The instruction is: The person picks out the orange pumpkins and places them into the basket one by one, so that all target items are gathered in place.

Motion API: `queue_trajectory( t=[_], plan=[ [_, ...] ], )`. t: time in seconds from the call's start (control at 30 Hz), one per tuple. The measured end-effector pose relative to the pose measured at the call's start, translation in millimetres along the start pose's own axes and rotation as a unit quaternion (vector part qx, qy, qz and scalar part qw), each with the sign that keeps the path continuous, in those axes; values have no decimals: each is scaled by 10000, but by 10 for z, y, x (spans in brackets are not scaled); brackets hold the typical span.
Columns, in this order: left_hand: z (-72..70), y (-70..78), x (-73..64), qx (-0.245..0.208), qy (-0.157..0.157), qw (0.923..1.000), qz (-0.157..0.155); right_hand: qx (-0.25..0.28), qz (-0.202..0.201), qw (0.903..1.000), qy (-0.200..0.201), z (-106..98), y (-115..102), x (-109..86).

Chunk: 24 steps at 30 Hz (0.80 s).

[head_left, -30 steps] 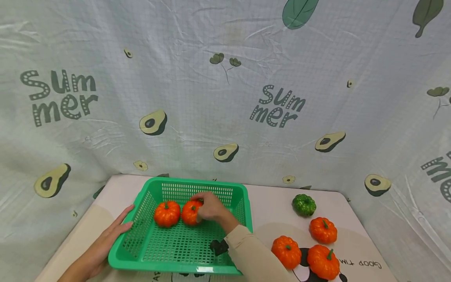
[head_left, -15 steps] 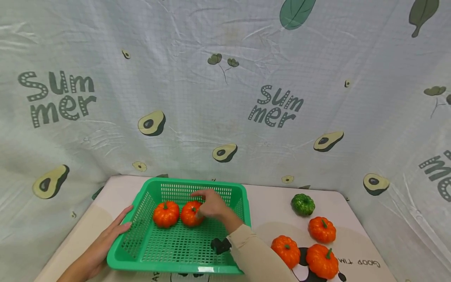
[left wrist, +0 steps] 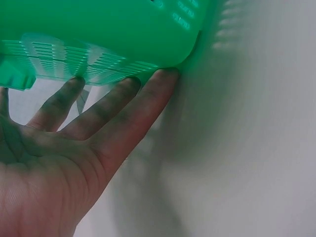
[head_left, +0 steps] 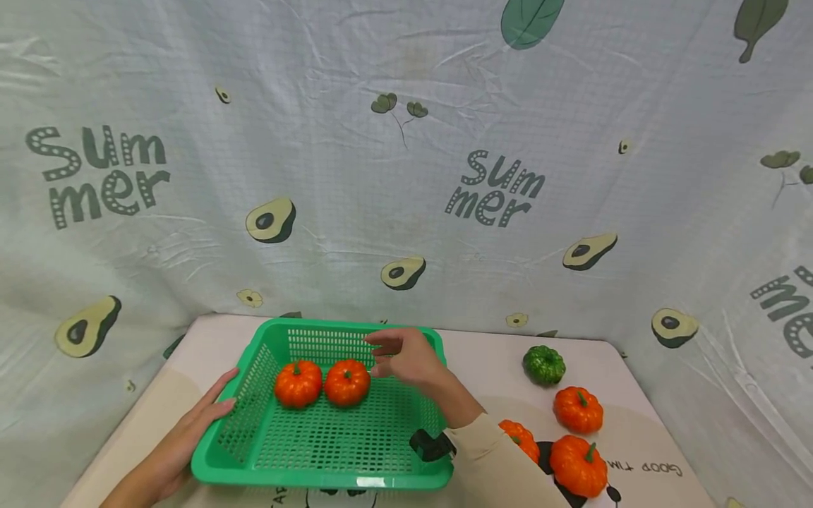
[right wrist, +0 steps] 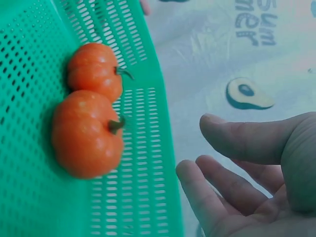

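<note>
A green plastic basket [head_left: 317, 480] with slotted walls stands on the table. Two small orange pumpkins sit side by side on its floor, a left pumpkin [head_left: 298, 385] and a right pumpkin [head_left: 347, 383]; both show green stems. My left hand [head_left: 181, 444] lies along the basket's left outer side; in the left wrist view its straight fingers [left wrist: 108, 116] touch the wall. Above the basket's right half hovers my right hand [head_left: 413, 360], fingers apart and holding nothing. In the right wrist view its thumb [right wrist: 247, 140] and fingertips are clear of both pumpkins.
Right of the basket lie a green pumpkin [head_left: 544, 365] and three orange pumpkins; one orange pumpkin [head_left: 519, 439] is partly hidden by my right sleeve [head_left: 502, 458]. A printed cloth [head_left: 343, 176] hangs behind the table [head_left: 483, 353]. A black device [head_left: 432, 446] is on my right wrist.
My right hand has let go of the right pumpkin in the basket, then risen and moved right. My left hand stays at the basket's side.
</note>
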<state>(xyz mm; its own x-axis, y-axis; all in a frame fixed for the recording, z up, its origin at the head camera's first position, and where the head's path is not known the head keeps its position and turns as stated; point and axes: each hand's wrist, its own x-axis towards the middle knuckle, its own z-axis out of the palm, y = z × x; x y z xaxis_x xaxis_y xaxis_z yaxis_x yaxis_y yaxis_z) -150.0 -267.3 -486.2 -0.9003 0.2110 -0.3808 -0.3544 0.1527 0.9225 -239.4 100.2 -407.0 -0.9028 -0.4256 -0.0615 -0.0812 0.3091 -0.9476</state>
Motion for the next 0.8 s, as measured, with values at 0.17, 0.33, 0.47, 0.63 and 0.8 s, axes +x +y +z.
queue_trajectory(
  t=[0.17, 0.33, 0.47, 0.63, 0.8],
  plan=[
    [2, 5, 1, 12, 7, 10000, -3, 132, -58, 9999, -54, -127, -54, -112],
    [8, 4, 2, -11, 16, 10000, -8, 129, -150, 9998, -98, -236, -74, -248],
    [3, 10, 6, 32, 10, 10000, -55, 1, -255, 9996, -109, -342, -60, -352],
    [0, 11, 3, 26, 14, 10000, -54, -36, -306, 9995, -98, -494, -9, -458],
    [8, 4, -2, -6, 20, 10000, -21, -44, -153, 9999, -45, -638, 58, -574]
  ],
)
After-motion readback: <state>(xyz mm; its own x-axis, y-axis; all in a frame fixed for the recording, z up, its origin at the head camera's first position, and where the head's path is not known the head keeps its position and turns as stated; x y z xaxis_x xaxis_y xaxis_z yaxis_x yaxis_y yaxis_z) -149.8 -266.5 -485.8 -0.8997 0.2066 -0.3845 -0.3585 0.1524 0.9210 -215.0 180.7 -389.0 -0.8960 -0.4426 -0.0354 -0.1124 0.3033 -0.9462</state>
